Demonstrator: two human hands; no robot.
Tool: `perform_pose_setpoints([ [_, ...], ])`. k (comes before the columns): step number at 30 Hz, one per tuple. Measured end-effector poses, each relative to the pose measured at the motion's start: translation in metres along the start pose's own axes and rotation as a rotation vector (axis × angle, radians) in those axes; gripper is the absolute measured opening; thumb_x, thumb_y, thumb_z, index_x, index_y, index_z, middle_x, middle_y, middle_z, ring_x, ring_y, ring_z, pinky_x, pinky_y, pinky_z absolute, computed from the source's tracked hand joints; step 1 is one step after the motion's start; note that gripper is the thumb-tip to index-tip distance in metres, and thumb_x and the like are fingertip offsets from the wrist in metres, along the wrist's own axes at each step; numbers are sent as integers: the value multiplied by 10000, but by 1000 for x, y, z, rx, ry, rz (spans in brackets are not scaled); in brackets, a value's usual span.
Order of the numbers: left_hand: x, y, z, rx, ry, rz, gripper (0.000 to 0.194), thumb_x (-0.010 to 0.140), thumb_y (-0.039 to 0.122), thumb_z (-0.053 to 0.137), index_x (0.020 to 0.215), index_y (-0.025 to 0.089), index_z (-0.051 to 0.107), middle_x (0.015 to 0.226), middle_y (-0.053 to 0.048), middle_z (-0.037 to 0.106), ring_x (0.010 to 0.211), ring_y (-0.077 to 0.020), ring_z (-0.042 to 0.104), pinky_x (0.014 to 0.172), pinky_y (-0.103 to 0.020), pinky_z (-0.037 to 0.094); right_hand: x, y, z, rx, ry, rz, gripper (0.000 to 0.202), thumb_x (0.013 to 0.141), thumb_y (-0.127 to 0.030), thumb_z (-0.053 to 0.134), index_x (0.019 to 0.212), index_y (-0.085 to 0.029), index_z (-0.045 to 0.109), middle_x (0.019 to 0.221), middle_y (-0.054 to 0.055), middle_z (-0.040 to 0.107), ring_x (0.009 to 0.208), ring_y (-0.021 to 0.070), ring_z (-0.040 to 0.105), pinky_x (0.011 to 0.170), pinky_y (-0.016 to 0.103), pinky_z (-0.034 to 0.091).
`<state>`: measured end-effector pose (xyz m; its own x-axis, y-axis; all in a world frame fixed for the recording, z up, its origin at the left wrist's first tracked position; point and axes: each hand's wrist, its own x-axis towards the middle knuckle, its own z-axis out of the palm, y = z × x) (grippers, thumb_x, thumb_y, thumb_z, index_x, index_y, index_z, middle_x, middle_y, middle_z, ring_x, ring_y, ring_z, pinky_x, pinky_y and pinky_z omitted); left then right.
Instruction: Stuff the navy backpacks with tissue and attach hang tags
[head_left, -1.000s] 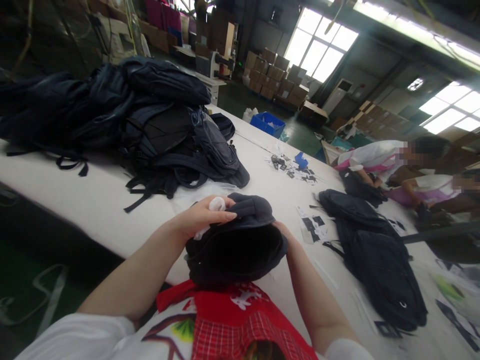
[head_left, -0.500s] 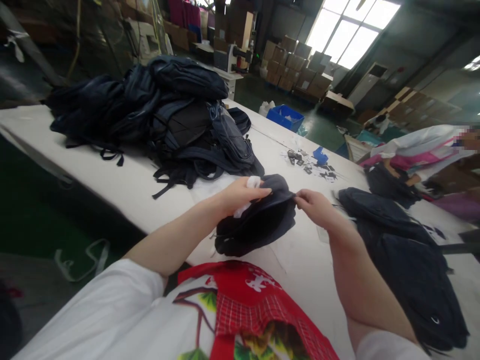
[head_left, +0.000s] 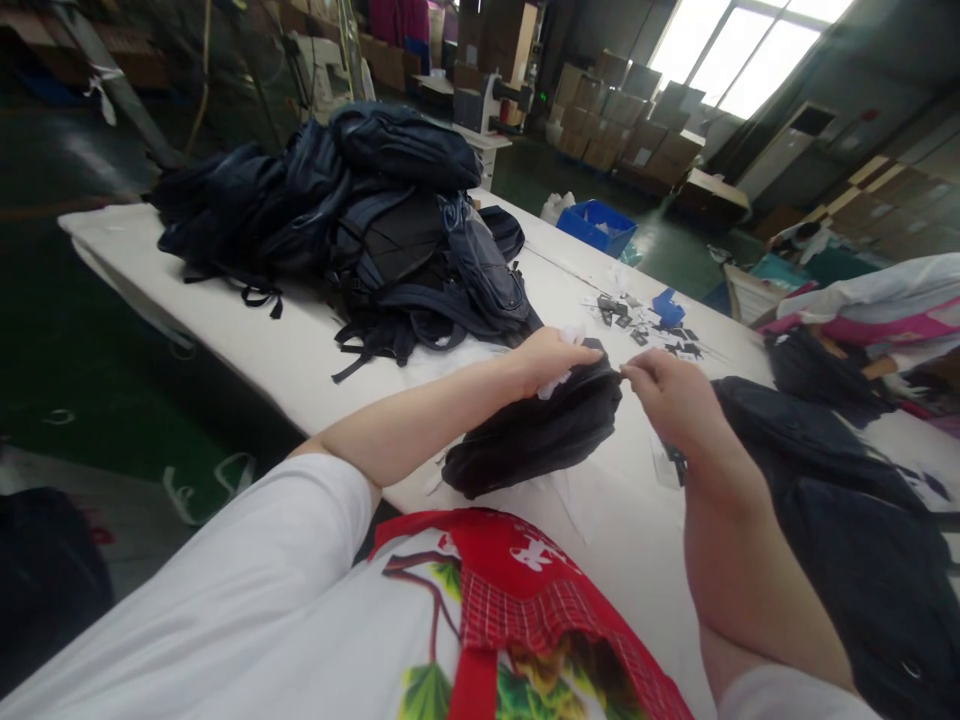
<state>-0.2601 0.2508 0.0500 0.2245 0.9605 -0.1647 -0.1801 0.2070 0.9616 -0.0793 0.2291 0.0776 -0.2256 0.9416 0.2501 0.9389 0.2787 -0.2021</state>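
Note:
A small black fabric bag point(head_left: 536, 430) sits at the near edge of the white table in front of me. My left hand point(head_left: 551, 362) grips its top from the left, thumb over the fabric, with a crumpled white piece point(head_left: 553, 387) against the fingers. At the bag's upper right corner, my right hand point(head_left: 656, 385) pinches the edge between thumb and fingertips; whether a zipper pull is there I cannot tell. The bag's mouth looks mostly closed, its inside hidden.
Dark backpacks point(head_left: 420, 240) lie heaped at the left. More backpacks point(head_left: 862, 540) are at the right, near a co-worker's sleeve point(head_left: 892, 290). Black tags point(head_left: 619, 310) and a blue piece point(head_left: 667, 308) lie scattered behind my hands. A blue bin point(head_left: 596, 228) stands beyond the table.
The bag's mouth gaped before and now looks narrower, its side facing me flatter. My left hand has come closer to the right one. The whole view has shifted.

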Motion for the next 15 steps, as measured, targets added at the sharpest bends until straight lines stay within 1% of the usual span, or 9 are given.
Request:
perform_pose_setpoints([
  [2, 2, -1, 6, -49, 22, -14, 127, 757, 141, 704, 679, 122, 605, 589, 11, 595, 518, -97, 550, 525, -212, 412, -4, -2, 0, 16, 4, 13, 195, 861, -305, 512, 783, -187, 646, 740, 70, 689, 681, 212, 587, 621, 298, 370],
  [5, 5, 0, 15, -110, 51, -46, 75, 775, 128, 679, 721, 116, 627, 632, -10, 626, 543, -106, 576, 547, -218, 435, -14, -15, 2, 4, 58, 31, 198, 860, -312, 498, 758, -192, 619, 719, 78, 684, 642, 213, 576, 603, 307, 358],
  [7, 5, 2, 19, -98, 44, -43, 59, 782, 146, 677, 742, 117, 645, 659, -19, 647, 567, -111, 594, 575, -220, 455, -16, -17, 2, 40, 103, 49, 195, 862, -322, 498, 758, -196, 602, 668, 67, 669, 624, 210, 575, 600, 308, 363],
  [10, 3, 5, 16, 37, -41, -43, 82, 767, 198, 712, 771, 124, 678, 679, -21, 670, 602, -122, 609, 600, -217, 466, -11, -6, -2, 212, 163, 133, 225, 866, -374, 509, 760, -192, 587, 597, 38, 642, 551, 182, 568, 576, 293, 394],
  [12, 1, 6, 14, 148, -100, -77, 122, 745, 238, 740, 778, 131, 692, 659, -13, 666, 587, -126, 597, 573, -213, 454, -5, 5, -3, 391, 140, 196, 265, 858, -428, 525, 761, -187, 581, 574, 18, 632, 484, 156, 553, 531, 275, 413],
  [13, 1, 5, 13, 177, -113, -97, 128, 741, 248, 744, 772, 135, 692, 637, -7, 657, 568, -124, 587, 554, -211, 446, -2, 9, -4, 458, 121, 214, 280, 855, -445, 528, 760, -187, 578, 562, 9, 626, 459, 147, 546, 511, 267, 417],
  [15, 0, 5, 15, 161, -99, -143, 113, 757, 239, 727, 743, 140, 677, 585, 5, 625, 520, -118, 562, 521, -208, 434, 0, 13, -3, 502, 108, 217, 281, 862, -444, 523, 750, -191, 570, 534, -8, 609, 443, 140, 547, 506, 261, 423],
])
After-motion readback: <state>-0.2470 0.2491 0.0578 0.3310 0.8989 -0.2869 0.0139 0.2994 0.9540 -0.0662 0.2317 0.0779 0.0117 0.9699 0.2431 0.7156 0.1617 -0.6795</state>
